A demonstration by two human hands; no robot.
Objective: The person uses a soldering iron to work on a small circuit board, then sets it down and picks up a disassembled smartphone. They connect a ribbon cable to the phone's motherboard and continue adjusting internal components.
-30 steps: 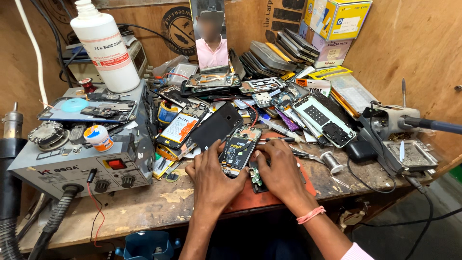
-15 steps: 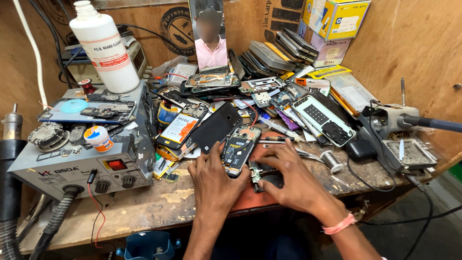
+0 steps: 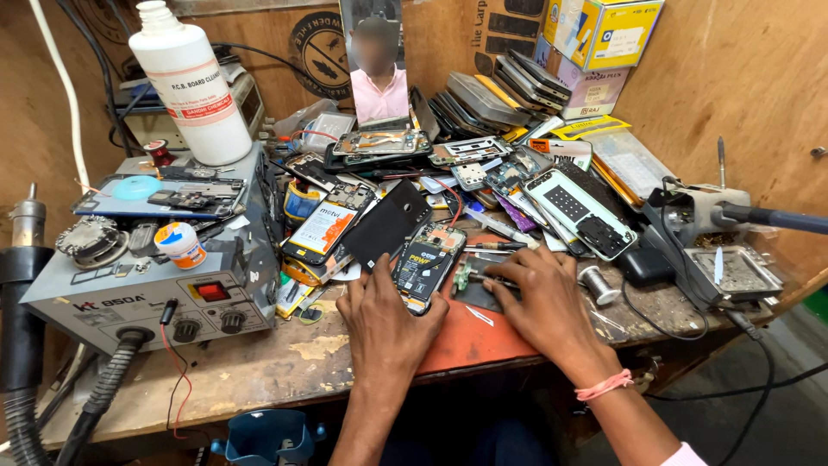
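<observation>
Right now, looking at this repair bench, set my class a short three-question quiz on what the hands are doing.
1. True or false: the left hand rests against the opened phone.
2. Which wrist wears the pink band?
3. The white bottle stands: A) on the grey rework station, B) on the floor, C) in the right hand.

Key: 1 true; 2 right; 3 A.

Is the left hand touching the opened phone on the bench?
Touching. The head view shows the left hand with its fingers laid over the lower edge of the opened phone, no gap between them.
</observation>
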